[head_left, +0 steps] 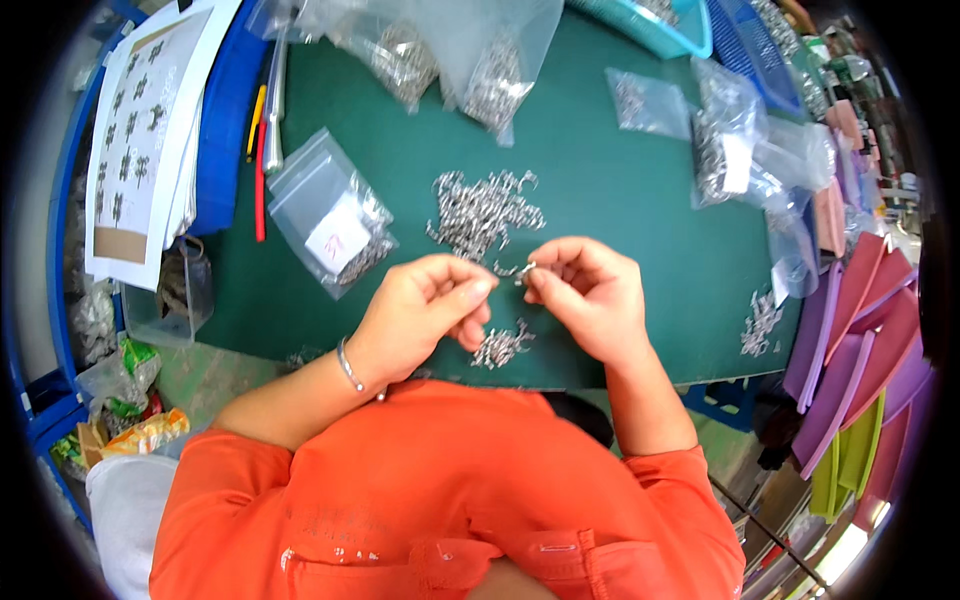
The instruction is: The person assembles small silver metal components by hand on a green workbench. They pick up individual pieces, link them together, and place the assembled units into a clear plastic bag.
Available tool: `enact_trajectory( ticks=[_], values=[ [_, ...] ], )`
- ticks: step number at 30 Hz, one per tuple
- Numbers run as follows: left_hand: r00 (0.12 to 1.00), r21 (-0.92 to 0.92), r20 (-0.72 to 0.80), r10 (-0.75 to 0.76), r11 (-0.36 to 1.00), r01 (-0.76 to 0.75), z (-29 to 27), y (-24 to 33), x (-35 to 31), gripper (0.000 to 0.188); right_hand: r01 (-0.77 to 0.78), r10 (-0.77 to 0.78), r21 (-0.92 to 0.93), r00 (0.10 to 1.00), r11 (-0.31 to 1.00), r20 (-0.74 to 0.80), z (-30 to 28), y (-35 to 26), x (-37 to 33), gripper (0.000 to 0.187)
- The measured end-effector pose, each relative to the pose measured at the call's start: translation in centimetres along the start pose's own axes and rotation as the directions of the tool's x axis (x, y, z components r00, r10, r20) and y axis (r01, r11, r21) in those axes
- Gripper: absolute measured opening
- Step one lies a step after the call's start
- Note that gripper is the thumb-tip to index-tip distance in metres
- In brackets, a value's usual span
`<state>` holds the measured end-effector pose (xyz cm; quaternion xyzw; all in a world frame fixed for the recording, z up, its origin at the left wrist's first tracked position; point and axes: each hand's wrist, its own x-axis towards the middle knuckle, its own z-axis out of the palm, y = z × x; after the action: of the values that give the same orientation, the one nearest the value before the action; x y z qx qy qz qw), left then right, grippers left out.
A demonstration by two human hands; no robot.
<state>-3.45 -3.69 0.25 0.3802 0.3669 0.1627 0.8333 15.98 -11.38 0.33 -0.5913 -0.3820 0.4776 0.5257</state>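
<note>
My right hand (595, 300) pinches a small silver metal piece (526, 271) between thumb and forefinger. Facing it, my left hand (425, 305) is closed, thumb against bent fingers; whatever its fingertips hold is too small to make out. A thin curved bit of metal shows in the gap between the two hands. Just beyond them lies a large loose pile of small silver metal parts (482, 212). Closer to me, beside my left fingers, is a smaller heap of similar parts (503, 346).
Around the green tabletop (590, 180) lie a zip bag of metal parts (335, 225), larger clear bags (495, 85), a turquoise basket (675, 40) and a few scattered parts (762, 322). A red pen (261, 185) lies left; purple and red strips (850, 350) hang right.
</note>
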Motion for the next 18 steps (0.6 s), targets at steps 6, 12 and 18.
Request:
enact_trajectory(
  ticks=[6,12,18],
  values=[
    [0.999,0.072,0.021,0.044,0.996,-0.046,0.1,0.3,-0.7,0.014,0.087,-0.116,-0.130,0.966,0.988,-0.233,-6.6,-7.6,11.2,0.015],
    [0.936,0.471,-0.001,0.353,0.826,-0.311,-1.1,-0.1,-1.2,0.012,0.333,-0.276,0.038,0.834,0.942,-0.477,-9.8,-8.6,17.9,0.037],
    [0.694,0.867,0.244,0.678,0.169,-0.469,-1.9,0.4,0.4,0.023,0.304,-0.208,-0.513,0.949,0.803,0.236,-4.1,-3.7,7.4,0.015]
  ],
)
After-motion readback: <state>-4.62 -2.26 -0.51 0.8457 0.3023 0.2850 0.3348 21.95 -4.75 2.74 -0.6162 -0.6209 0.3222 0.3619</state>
